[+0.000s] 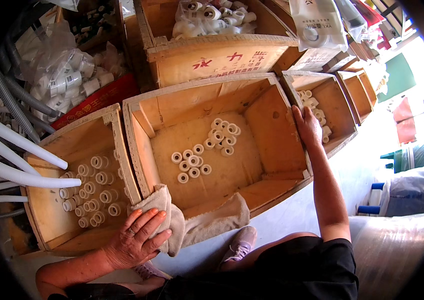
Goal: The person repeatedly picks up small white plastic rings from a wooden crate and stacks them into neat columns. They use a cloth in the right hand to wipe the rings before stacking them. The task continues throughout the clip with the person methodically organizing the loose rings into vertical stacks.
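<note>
My left hand (137, 236) holds a beige cloth (169, 225) against the front left corner of a wooden box (204, 90). A ring is on one finger. More of the cloth hangs over the box's front edge. With my right hand (307, 125) I grip the box's right rim, where it meets a smaller wooden box (334, 92); the fingertips are partly hidden. Two loose groups of white plastic pipe fittings (193, 162) lie on the middle box's floor, several rings in each, some stacked.
The left wooden box (73, 135) has larger white threaded fittings. White corrugated hoses (20, 172) reach over it. Bagged fittings (73, 80) lie behind, next to a printed wooden crate (219, 60). At right is a plastic-wrapped roll (388, 251). My shoe (242, 242) stands below the box.
</note>
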Demonstrator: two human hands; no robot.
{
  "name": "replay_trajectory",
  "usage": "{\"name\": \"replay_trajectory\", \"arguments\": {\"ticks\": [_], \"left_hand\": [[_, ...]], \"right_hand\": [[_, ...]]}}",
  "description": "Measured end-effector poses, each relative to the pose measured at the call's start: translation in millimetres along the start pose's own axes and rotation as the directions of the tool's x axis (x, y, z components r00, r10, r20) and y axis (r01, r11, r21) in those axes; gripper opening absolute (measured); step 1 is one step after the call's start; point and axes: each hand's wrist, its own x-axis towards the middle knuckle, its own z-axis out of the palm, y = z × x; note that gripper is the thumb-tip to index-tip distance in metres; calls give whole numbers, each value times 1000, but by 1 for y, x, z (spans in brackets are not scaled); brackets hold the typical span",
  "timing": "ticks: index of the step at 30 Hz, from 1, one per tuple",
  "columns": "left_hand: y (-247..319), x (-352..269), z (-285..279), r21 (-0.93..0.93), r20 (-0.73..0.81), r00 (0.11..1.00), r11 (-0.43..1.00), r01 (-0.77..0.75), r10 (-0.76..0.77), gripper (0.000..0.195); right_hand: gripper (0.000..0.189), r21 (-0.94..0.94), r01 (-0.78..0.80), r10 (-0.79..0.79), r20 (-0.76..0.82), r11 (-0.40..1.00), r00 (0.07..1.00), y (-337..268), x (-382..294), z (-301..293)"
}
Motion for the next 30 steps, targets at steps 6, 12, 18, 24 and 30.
{"name": "replay_trajectory", "arguments": {"ticks": [6, 12, 18, 24, 30], "left_hand": [[-1, -2, 2, -4, -6, 1000, 1000, -3, 3, 85], [0, -1, 1, -2, -13, 1000, 1000, 3, -3, 84], [1, 0, 2, -7, -18, 1000, 1000, 9, -9, 82], [1, 3, -7, -82, -15, 999, 996, 29, -30, 59], [2, 3, -1, -21, -91, 995, 999, 31, -32, 39]], "right_hand": [[65, -5, 6, -6, -3, 1000, 1000, 0, 1, 1], [65, -7, 1, -1, 15, 1000, 1000, -2, 0, 0], [64, 2, -7, 7, 5, 1000, 1000, -2, 0, -1], [62, 36, -41, 41, 8, 999, 999, 1, 3, 2], [58, 66, 44, -40, -51, 997, 998, 12, 7, 15]]}}
